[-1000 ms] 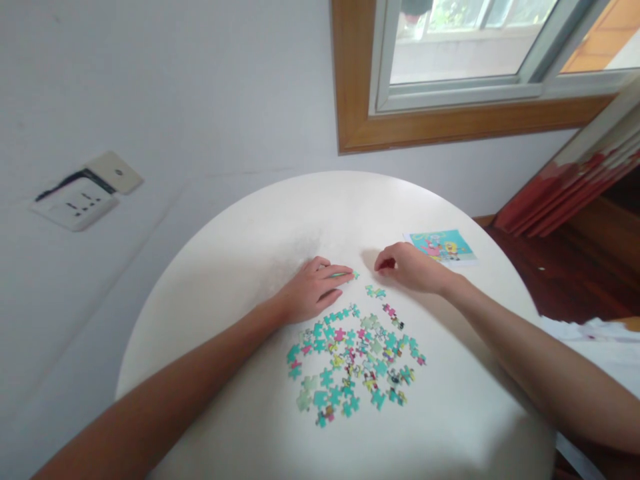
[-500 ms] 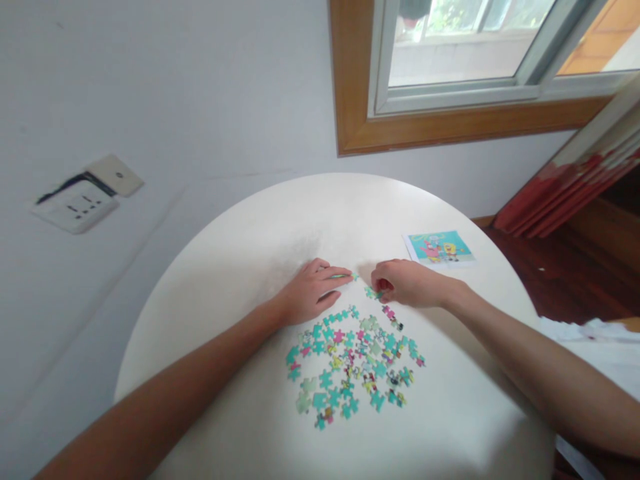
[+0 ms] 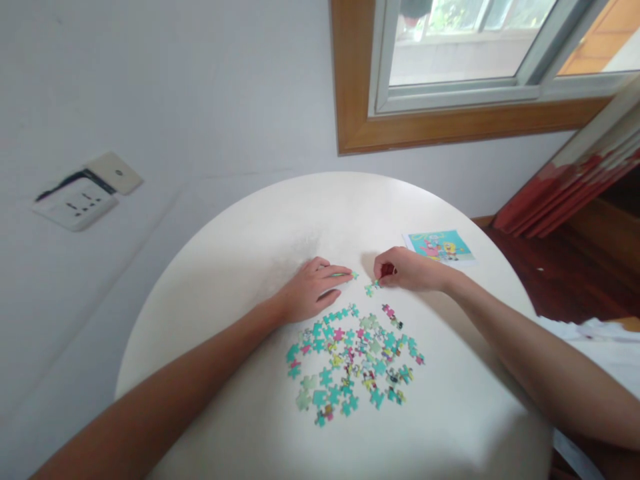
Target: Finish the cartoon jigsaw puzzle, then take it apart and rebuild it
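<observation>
My left hand (image 3: pixel 311 291) lies on the table with its fingers stretched out. Its fingertips rest on teal puzzle pieces (image 3: pixel 355 274), partly hidden under them. My right hand (image 3: pixel 400 269) is closed in a pinch, thumb and fingers at the right end of a small teal puzzle piece pair (image 3: pixel 370 289). Below both hands spreads a loose heap of puzzle pieces (image 3: pixel 345 360), teal, pink, yellow and pale green. Two joined pink and dark puzzle pieces (image 3: pixel 393 316) lie just under my right hand.
A picture card (image 3: pixel 443 245) with cartoon figures lies beyond my right wrist. The round white table (image 3: pixel 240 233) stands against the wall, under a wood-framed window (image 3: pixel 465 127). A wall socket (image 3: pixel 77 203) is at the left, a red curtain (image 3: pixel 535 200) at the right.
My right hand has shifted slightly up and away from me, baring more of the teal pieces beneath it. My left hand stays in place.
</observation>
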Available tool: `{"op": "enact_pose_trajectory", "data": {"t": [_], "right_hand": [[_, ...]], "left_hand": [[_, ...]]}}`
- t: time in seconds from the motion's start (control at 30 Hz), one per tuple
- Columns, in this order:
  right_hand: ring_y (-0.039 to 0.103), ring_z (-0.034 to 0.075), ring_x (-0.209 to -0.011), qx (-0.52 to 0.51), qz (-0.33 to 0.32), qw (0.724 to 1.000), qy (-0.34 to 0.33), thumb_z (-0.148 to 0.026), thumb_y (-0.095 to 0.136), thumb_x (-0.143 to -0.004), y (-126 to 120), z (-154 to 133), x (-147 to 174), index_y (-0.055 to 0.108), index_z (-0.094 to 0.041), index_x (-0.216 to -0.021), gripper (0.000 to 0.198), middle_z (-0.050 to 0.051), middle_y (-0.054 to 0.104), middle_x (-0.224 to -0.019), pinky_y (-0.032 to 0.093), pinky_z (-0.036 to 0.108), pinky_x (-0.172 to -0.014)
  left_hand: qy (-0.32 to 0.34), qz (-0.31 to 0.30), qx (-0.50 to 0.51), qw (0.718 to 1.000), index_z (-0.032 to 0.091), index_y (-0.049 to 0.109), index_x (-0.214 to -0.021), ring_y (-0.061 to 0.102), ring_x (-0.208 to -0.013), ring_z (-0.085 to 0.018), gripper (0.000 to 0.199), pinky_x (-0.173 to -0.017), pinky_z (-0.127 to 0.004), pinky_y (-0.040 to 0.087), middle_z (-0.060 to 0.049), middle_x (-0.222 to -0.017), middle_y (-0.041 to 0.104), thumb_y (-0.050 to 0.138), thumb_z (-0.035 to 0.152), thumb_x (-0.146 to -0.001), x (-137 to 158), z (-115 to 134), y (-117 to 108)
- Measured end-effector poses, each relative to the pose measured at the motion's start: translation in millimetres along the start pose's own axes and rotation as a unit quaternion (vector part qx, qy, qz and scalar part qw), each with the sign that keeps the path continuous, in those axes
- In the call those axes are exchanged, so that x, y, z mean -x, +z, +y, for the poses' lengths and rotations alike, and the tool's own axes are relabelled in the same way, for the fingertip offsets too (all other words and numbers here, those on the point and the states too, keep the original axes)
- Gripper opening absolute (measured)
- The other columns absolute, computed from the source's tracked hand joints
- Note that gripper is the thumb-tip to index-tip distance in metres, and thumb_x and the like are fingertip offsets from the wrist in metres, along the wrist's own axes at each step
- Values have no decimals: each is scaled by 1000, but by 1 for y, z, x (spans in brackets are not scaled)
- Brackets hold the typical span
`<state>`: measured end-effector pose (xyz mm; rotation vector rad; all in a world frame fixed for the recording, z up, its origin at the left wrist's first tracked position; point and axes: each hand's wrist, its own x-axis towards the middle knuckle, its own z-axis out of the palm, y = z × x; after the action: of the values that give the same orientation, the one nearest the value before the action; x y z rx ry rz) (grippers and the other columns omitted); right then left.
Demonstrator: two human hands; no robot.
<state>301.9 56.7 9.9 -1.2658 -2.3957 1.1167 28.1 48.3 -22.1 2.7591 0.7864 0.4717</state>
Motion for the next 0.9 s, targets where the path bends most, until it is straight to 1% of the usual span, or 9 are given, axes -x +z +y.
{"op": "enact_pose_trajectory", "data": {"t": [0.23,0.33,0.43,0.5,0.57,0.63,0.7,0.8,0.9], "right_hand": [[56,12,-59,23,19,999,13,-12,58,-72,-1,7,-1,70,-16,-75,13,1,67,-66,39,26,-56],[56,13,-60,59,13,998,18,-12,59,-72,0,3,2,71,-18,-75,14,2,68,-68,39,27,-58],[57,14,-63,111,39,993,32,-12,59,-72,3,-5,3,71,-19,-75,14,3,69,-72,38,29,-60],[58,15,-68,133,63,989,8,-12,59,-76,8,-12,3,71,-20,-80,16,5,69,-79,40,29,-65],[59,15,-75,129,71,988,-45,-13,58,-81,15,-21,4,72,-21,-88,18,6,69,-89,41,29,-70],[60,16,-82,111,58,987,-97,-14,56,-85,22,-29,5,71,-22,-93,19,6,67,-96,42,29,-76],[60,16,-89,97,38,986,-131,-12,54,-87,29,-35,6,69,-21,-90,18,6,66,-99,43,28,-80],[59,16,-98,87,12,984,-157,-10,53,-87,35,-38,6,66,-21,-84,17,5,65,-102,42,27,-86],[58,16,-98,94,17,985,-146,-11,51,-88,37,-36,5,65,-21,-83,18,4,65,-101,42,27,-86]], "left_hand": [[6,5,8,1000,26,58,-133,50,-109,-23,39,-99,-44,39,-4,-135,61,51,25,-95,0,-2,2],[5,7,11,1000,27,58,-133,51,-110,-23,39,-99,-44,40,-4,-134,61,51,24,-95,0,-2,2],[5,9,12,1000,27,58,-133,51,-109,-23,40,-99,-44,40,-4,-134,61,51,24,-94,0,-1,1],[5,10,12,1000,28,58,-133,51,-109,-23,40,-99,-44,40,-3,-134,62,52,24,-94,0,-1,1],[4,8,8,1000,27,59,-131,51,-109,-23,38,-99,-44,40,-3,-133,62,52,25,-94,0,-1,2],[4,5,3,1000,26,61,-129,50,-110,-24,36,-100,-44,39,-3,-134,62,51,25,-94,0,-2,2],[3,6,-2,1000,24,62,-126,50,-111,-24,34,-100,-43,39,-3,-134,62,52,25,-94,1,-2,3],[1,4,-8,1000,23,63,-125,50,-111,-24,33,-99,-42,39,-4,-133,62,53,25,-93,1,-2,3],[0,-1,-12,1000,23,63,-125,50,-111,-24,33,-99,-43,39,-4,-134,61,52,25,-94,1,-3,3]]}}
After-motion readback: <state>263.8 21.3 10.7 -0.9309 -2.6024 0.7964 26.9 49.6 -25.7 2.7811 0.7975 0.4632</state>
